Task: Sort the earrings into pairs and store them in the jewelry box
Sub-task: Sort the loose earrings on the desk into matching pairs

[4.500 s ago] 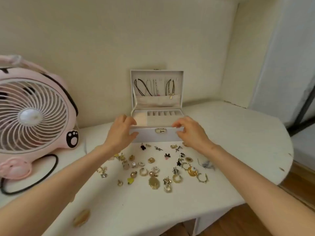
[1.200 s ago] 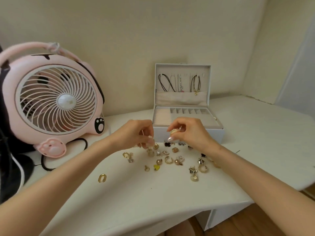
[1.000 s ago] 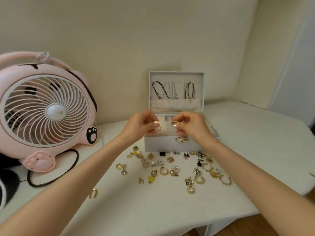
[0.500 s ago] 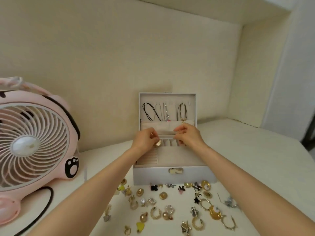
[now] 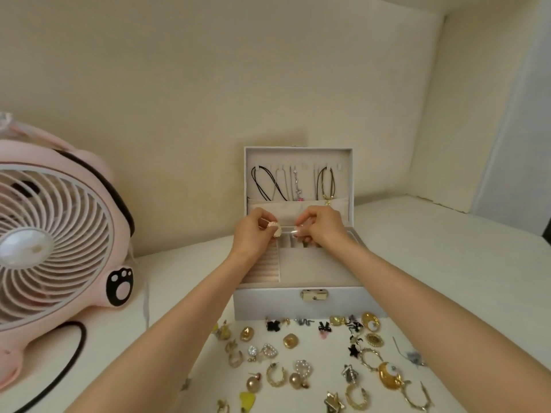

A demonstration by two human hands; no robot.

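A gold earring [image 5: 274,228] is pinched between the thumb and curled fingers of the left hand [image 5: 253,237], over the back row of small compartments in the open jewelry box [image 5: 310,301] — the right hand [image 5: 323,228] hovers just beside it with its fingertips pinched together, though what they grip, if anything, is too small to tell. In front of the box the loose earrings [image 5: 303,368] lie scattered on the white table [image 5: 447,263], necklaces [image 5: 268,183] hang inside the raised lid, and a pink fan [image 5: 56,242] stands well off to the left.
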